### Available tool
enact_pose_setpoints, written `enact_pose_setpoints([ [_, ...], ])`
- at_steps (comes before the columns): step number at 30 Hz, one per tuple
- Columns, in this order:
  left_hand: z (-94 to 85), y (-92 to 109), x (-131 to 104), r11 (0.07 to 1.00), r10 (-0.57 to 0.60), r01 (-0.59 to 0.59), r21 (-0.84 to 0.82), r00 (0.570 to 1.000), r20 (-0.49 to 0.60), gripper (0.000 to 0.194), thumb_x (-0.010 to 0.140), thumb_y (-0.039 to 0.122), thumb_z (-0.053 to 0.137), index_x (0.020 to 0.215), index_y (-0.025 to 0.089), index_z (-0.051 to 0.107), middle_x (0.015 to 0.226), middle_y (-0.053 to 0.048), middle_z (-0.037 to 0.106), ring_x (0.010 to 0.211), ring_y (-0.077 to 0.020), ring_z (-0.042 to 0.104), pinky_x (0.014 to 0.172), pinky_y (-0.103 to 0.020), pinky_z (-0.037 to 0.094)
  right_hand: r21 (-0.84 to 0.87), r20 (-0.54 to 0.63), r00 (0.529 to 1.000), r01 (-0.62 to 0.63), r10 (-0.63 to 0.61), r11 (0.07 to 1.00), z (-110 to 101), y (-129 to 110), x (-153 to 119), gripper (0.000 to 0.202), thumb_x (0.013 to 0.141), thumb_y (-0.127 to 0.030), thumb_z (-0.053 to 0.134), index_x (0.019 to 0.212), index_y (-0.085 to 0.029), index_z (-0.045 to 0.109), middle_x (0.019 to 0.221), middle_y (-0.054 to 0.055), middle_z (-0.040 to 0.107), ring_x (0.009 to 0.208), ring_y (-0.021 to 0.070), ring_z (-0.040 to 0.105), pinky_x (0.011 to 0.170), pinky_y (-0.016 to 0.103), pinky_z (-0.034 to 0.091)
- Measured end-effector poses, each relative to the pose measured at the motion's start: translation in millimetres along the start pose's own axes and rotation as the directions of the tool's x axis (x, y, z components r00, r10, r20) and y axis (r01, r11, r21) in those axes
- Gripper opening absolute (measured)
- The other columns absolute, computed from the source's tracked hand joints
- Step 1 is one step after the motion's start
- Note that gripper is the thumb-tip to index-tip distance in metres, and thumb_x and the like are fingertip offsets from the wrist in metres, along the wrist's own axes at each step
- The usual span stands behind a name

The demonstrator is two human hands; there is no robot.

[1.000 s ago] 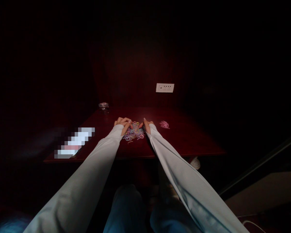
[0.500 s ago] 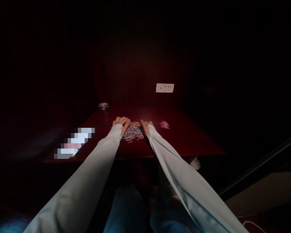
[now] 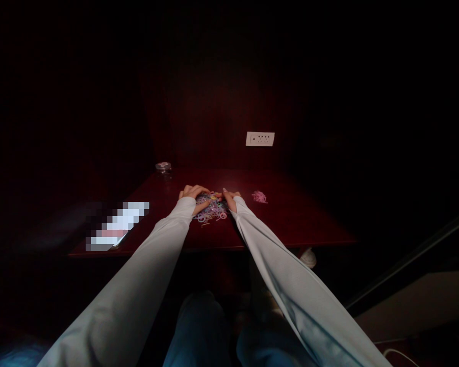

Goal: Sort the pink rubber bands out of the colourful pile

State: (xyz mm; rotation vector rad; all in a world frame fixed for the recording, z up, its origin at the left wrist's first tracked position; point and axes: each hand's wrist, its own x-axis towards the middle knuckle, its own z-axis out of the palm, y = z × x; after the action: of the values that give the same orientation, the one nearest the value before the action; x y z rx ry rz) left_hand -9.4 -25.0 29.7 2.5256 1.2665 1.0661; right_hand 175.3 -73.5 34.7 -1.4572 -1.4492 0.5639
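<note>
A loose pile of small multicoloured elastic hair bands lies on the dark red table between my two hands. My left hand rests at the pile's left side, its fingers stretched over the far edge and its thumb apart along the near part. At the right side my right hand touches the pile, thumb raised and fingers curving inward, partly hidden by the hand itself. Neither hand visibly grips a band. Farther right sits a small separate heap of pink bands.
A clear lidded jar stands at the table's back left. A blurred-out bright device, like a phone, lies at the left front of the table. A white socket plate is on the wall behind.
My left hand's thumb has swung away from its fingers and inward over the pile, uncovering bands between them. My right hand has barely moved.
</note>
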Motion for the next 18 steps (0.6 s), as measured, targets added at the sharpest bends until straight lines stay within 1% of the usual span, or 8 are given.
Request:
enact_pose_setpoints([
  [2, -0.3, 0.3, 0.0, 1.0, -0.007, 0.007, 0.004, 1.0, 0.001, 0.03, 0.081, 0.035, 0.07, 0.111, 0.031, 0.069, 0.116, -0.001, 0.07, 0.11, -0.0279, 0.05, 0.093, -0.041, 0.035, 0.023, 0.007, 1.0, 0.003, -0.003, 1.0, 0.1, 0.3, -0.2, 0.06, 0.096, -0.065, 0.039, 0.089, -0.025, 0.083, 0.093, 0.003, 0.078, 0.11, 0.0229, 0.059, 0.106, 0.038, 0.037],
  [4, -0.3, 0.7, 0.0, 1.0, -0.017, 0.017, 0.012, 1.0, 0.006, 0.031, 0.081, 0.035, 0.071, 0.111, 0.03, 0.069, 0.115, -0.001, 0.07, 0.111, -0.0284, 0.05, 0.093, -0.041, 0.035, 0.04, 0.012, 1.0, 0.017, -0.017, 0.999, 0.6, 0.4, 0.0, 0.061, 0.096, -0.065, 0.039, 0.088, -0.024, 0.082, 0.094, 0.004, 0.078, 0.11, 0.0234, 0.061, 0.11, 0.041, 0.035],
  [8, -0.2, 0.9, -0.1, 0.999, -0.029, 0.028, 0.023, 0.999, 0.017, 0.026, 0.08, 0.035, 0.071, 0.106, 0.03, 0.07, 0.113, -0.001, 0.071, 0.109, -0.0283, 0.051, 0.094, -0.042, 0.035, 0.092, -0.002, 0.999, 0.037, -0.037, 0.995, 2.3, -1.7, 0.8, 0.06, 0.097, -0.064, 0.039, 0.087, -0.023, 0.081, 0.09, 0.004, 0.079, 0.105, 0.0229, 0.067, 0.119, 0.047, 0.025],
  [9, -0.1, 0.8, -0.1, 0.999, -0.032, 0.032, 0.02, 0.999, 0.014, 0.024, 0.081, 0.034, 0.071, 0.105, 0.03, 0.071, 0.111, -0.001, 0.072, 0.108, -0.028, 0.051, 0.094, -0.041, 0.035, 0.114, -0.005, 0.999, 0.042, -0.042, 0.993, 2.6, -2.8, 0.8, 0.06, 0.097, -0.064, 0.039, 0.086, -0.023, 0.081, 0.089, 0.004, 0.079, 0.103, 0.0228, 0.069, 0.119, 0.047, 0.025],
  [14, 0.4, 0.7, -0.3, 0.998, -0.059, 0.059, -0.014, 0.998, -0.022, 0.016, 0.087, 0.036, 0.065, 0.1, 0.03, 0.071, 0.102, -0.001, 0.073, 0.104, -0.0262, 0.052, 0.094, -0.04, 0.034, 0.23, 0.037, 0.998, 0.04, -0.05, 0.972, 2.6, -8.5, -0.8, 0.065, 0.095, -0.068, 0.039, 0.083, -0.019, 0.08, 0.086, 0.009, 0.079, 0.096, 0.0253, 0.073, 0.11, 0.044, 0.04],
  [16, 0.1, 1.5, -0.3, 0.998, -0.058, 0.057, -0.022, 0.998, -0.034, 0.015, 0.089, 0.037, 0.062, 0.098, 0.03, 0.071, 0.101, -0.001, 0.073, 0.104, -0.0256, 0.053, 0.093, -0.04, 0.034, 0.233, 0.037, 0.998, 0.036, -0.046, 0.972, 2.0, -8.6, -1.8, 0.065, 0.094, -0.069, 0.039, 0.083, -0.019, 0.08, 0.088, 0.009, 0.079, 0.096, 0.0251, 0.072, 0.108, 0.043, 0.04],
  [18, -0.3, 2.2, -0.3, 0.999, -0.049, 0.049, -0.023, 0.998, -0.037, 0.015, 0.089, 0.038, 0.062, 0.098, 0.03, 0.07, 0.099, -0.001, 0.073, 0.103, -0.0252, 0.053, 0.092, -0.039, 0.035, 0.188, 0.014, 0.999, 0.044, -0.047, 0.981, 1.3, -6.9, -2.3, 0.063, 0.094, -0.068, 0.04, 0.083, -0.02, 0.08, 0.092, 0.008, 0.079, 0.1, 0.0237, 0.07, 0.108, 0.041, 0.039],
])
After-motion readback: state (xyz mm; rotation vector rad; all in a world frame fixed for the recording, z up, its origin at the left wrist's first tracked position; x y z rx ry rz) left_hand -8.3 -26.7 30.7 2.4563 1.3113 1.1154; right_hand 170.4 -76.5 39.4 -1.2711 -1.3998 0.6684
